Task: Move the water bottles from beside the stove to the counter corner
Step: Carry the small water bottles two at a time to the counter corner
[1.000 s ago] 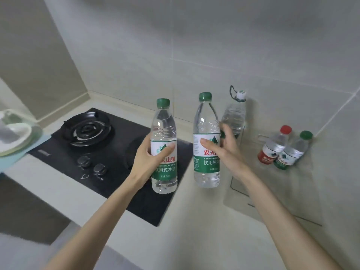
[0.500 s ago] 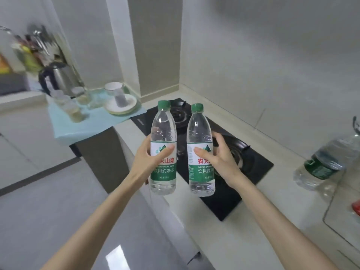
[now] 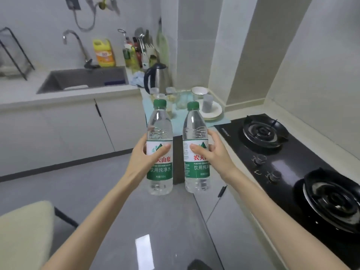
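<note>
Green-capped bottles (image 3: 160, 151) upright, one gripped in ea. of both hands (image 3: 143, 158), above floor

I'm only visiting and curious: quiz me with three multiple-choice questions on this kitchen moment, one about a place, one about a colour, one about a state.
1. Where does the electric kettle stand?
A) in the sink
B) on the counter, behind the drinking glasses
C) on a burner

2. What colour are the caps of the left bottle and the right bottle?
A) green
B) red
C) blue

3. What are the left hand and the right hand doing?
A) both hang open
B) both twist one cap
C) each grips one upright bottle

Answers: 1 B, the kettle sits past the glasses near the wall; 2 A, both caps are green; 3 C, fingers curl round each label.
</note>
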`<state>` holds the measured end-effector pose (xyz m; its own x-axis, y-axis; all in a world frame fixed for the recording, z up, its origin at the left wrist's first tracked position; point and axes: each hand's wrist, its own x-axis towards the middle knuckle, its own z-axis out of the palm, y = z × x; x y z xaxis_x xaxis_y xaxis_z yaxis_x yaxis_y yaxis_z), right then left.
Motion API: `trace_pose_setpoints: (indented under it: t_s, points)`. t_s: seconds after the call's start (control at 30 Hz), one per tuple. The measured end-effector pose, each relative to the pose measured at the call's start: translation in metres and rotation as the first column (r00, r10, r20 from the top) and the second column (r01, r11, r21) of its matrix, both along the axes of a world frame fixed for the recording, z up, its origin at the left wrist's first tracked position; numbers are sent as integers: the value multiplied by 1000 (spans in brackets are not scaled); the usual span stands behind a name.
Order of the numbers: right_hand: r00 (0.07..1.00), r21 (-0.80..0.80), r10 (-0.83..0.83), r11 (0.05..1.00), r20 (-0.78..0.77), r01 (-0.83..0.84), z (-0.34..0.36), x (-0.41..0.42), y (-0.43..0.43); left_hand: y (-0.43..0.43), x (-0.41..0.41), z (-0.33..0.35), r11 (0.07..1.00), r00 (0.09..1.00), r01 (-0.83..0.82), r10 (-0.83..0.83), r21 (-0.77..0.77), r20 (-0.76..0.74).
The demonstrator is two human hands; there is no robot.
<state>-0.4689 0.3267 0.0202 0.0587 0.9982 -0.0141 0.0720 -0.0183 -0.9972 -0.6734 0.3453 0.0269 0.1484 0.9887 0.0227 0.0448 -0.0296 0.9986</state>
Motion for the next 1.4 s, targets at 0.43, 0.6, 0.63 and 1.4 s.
trace_pose_setpoints:
  t_s: [0.43, 0.6, 0.63, 1.4]
  points:
    - [936, -21, 351, 936, -22, -352, -5, -180, 218, 149, -174, -13, 939, 937, -343, 344, -20, 69]
    - [889, -22, 458, 888, -7, -459, -1, -242, 309, 224, -230, -8, 896, 894, -444, 445, -27, 56]
    - [876, -20, 482, 876, -4, -482, 1, -254, 325, 236, -240, -5, 886, 885, -462, 463, -28, 56]
    - [751, -19, 659, 751, -35, -660, 7, -676, 636, 505, -635, -2, 751, 750, -660, 660, -22, 28]
